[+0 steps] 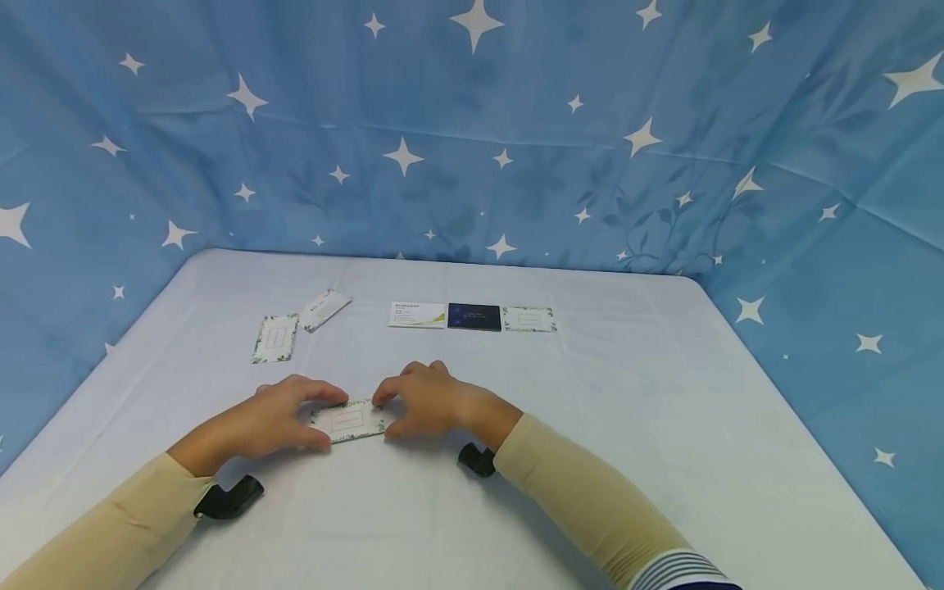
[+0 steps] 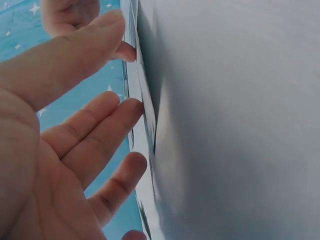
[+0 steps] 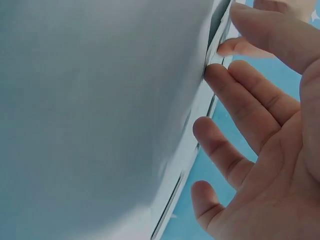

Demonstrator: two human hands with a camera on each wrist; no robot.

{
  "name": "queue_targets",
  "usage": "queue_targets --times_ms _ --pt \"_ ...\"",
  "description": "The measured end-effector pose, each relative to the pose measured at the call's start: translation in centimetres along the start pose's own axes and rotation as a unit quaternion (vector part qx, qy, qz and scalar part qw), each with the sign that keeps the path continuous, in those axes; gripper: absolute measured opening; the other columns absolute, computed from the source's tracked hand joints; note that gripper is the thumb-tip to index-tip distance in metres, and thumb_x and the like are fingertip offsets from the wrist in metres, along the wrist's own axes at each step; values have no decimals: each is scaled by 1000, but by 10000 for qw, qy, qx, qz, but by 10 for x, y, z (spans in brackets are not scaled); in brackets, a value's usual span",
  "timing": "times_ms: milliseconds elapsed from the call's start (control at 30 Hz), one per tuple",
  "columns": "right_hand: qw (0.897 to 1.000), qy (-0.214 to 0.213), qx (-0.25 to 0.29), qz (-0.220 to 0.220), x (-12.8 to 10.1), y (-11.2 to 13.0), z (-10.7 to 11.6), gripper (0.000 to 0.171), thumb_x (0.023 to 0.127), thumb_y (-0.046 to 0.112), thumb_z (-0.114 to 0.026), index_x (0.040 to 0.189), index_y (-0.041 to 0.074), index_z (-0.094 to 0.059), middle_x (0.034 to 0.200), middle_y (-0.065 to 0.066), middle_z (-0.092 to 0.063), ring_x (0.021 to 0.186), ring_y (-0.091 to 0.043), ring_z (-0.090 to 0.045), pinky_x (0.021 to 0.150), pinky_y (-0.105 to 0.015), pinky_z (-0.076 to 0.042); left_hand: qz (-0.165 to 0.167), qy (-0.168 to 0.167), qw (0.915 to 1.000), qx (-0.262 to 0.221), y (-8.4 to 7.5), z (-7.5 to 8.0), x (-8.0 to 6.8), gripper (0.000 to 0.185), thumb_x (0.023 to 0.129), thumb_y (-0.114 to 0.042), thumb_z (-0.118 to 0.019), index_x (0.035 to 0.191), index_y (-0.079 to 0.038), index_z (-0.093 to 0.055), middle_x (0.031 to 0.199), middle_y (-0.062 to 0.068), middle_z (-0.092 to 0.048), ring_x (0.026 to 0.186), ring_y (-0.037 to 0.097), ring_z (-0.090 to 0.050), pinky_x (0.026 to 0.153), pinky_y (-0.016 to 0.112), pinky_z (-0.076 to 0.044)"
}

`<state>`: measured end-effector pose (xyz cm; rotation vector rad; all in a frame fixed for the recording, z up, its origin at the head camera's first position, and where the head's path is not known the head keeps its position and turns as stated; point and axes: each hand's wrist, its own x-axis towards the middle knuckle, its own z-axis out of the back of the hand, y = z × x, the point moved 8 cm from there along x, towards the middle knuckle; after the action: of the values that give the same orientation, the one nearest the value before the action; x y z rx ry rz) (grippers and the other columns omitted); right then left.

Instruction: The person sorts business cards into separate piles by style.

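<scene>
Starting at the far left, the head view has a leaf-edged card (image 1: 274,338) lying lengthways, and just beside it a slanted white card (image 1: 324,310). Nearer the person, the left hand (image 1: 276,416) pinches the left end of the framed card (image 1: 348,420), thumb at the near edge, finger at the far one. That card sits between both hands, at the worktop (image 1: 664,410), its printed face up. The right hand (image 1: 428,401) pinches the other end the same way, finger and thumb on opposite edges. Beyond, in a row, come a white-and-yellow card (image 1: 416,315), a dark card (image 1: 474,317) and a leafy card (image 1: 529,319).

Over to the left wrist: the palm shows, with fingers spread, which the head view hides; the cards appear edge-on, their faces lost. The right wrist gives that palm too, the opposite hand cut off at the top. Fingers cover the framed card's ends, its print is too small to read, and exact fingertip contact on it is hard to make out edge-on.
</scene>
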<state>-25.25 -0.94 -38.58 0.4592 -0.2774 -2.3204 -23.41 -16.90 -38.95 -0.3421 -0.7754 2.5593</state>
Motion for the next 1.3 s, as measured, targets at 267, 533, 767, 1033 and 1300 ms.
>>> queue_targets --times_ms 267,533,767,1033,1300 --pt "9995 -87 285 -96 -5 -14 1 43 89 37 -76 130 28 -65 124 21 -62 120 -14 -46 99 -39 -31 267 -292 9972 632 -9 -3 1 55 74 -28 -88 124 -17 -67 120 1 -63 118 29 -49 86 50 -26" --pt "9988 -159 448 -154 -6 -17 0 43 88 36 -77 129 27 -65 123 19 -62 117 -13 -47 99 -38 -31 509 -450 9957 632 -3 -1 -1 54 75 -27 -89 122 -13 -67 119 5 -62 115 31 -50 86 52 -27" --pt "9991 -291 104 -293 -5 -16 2 62 84 44 -80 139 24 -58 131 10 -60 122 -19 -47 100 -42 -33 623 -442 9970 133 0 0 5 52 75 -23 -88 121 -14 -65 120 6 -61 116 32 -49 93 57 -27" --pt "9969 -578 146 -522 -7 -21 6 57 86 41 -78 136 22 -61 128 11 -62 119 -18 -49 99 -41 -33 608 -467 9969 -203 -1 4 11 53 75 -22 -87 122 -15 -64 119 4 -59 117 33 -50 94 61 -28" --pt "9919 -1006 547 -541 -16 -32 17 52 88 38 -76 135 21 -62 127 7 -63 119 -19 -48 99 -42 -34 383 -639 9969 -262 -11 15 19 53 80 -22 -84 127 -10 -62 125 7 -59 120 35 -48 94 61 -34"
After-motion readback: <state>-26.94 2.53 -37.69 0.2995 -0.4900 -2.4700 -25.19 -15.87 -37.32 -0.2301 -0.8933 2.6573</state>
